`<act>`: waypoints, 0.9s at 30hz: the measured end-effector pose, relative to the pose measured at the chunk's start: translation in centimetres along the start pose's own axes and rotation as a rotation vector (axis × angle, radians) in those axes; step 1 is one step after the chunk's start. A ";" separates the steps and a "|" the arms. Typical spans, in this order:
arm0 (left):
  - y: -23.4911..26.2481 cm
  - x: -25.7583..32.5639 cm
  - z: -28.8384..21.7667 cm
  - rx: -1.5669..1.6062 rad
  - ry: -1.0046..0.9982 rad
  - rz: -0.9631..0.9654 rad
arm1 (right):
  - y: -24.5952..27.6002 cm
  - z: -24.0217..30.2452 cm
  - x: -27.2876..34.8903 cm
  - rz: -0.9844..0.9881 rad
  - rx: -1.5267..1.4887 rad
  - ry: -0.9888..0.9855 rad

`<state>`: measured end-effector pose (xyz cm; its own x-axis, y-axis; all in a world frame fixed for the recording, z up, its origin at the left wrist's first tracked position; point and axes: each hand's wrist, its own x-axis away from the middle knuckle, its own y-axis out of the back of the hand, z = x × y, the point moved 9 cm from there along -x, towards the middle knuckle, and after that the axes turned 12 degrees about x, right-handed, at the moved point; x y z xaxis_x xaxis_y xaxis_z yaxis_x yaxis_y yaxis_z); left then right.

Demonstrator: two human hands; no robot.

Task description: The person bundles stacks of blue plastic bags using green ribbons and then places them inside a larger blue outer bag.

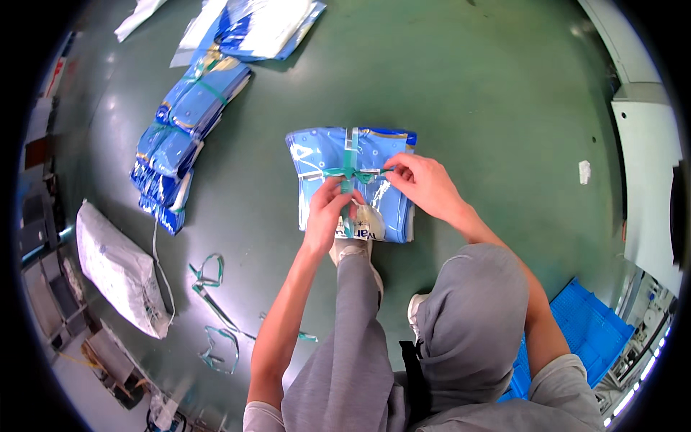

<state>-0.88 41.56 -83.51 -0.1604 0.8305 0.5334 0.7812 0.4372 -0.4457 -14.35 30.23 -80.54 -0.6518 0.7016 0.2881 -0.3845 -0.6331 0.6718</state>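
Note:
A flat, folded bundle of blue printed plastic bags [389,209] lies on the green floor in front of me. Green plastic strap [350,147] crosses it both ways and meets in a knot near the middle. With thumb and fingertips, my right hand [426,186] pinches a strap end right of the knot. My left hand [330,207] is curled on the strap just below the knot, its fingertips partly hidden. One of my shoes [345,248] is at the bundle's near edge.
Strapped blue bag bundles [176,137] lie in a row at the left, below loose white and blue plastic sheets [266,29]. Nearer are a white woven sack [122,270] and loose green strap pieces [216,313]. At the right stand a blue plastic crate [583,324] and a pale machine [648,165].

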 end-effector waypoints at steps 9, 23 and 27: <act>-0.5 -1.2 7.5 -0.072 0.150 0.003 | -7.1 -6.8 3.4 0.339 -0.402 -0.211; 0.2 5.8 6.5 -1.149 -0.284 -0.284 | -13.0 -11.0 12.3 0.173 -0.756 -0.784; -0.1 5.1 6.5 -1.260 -0.309 -0.248 | -14.9 -7.8 9.7 0.153 -1.099 -0.650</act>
<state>-5.70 47.99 -85.36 -0.3784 0.8929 0.2441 0.7071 0.1087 0.6987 -20.00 43.93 -93.09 -0.4191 0.4317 0.7988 -0.8712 -0.4389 -0.2199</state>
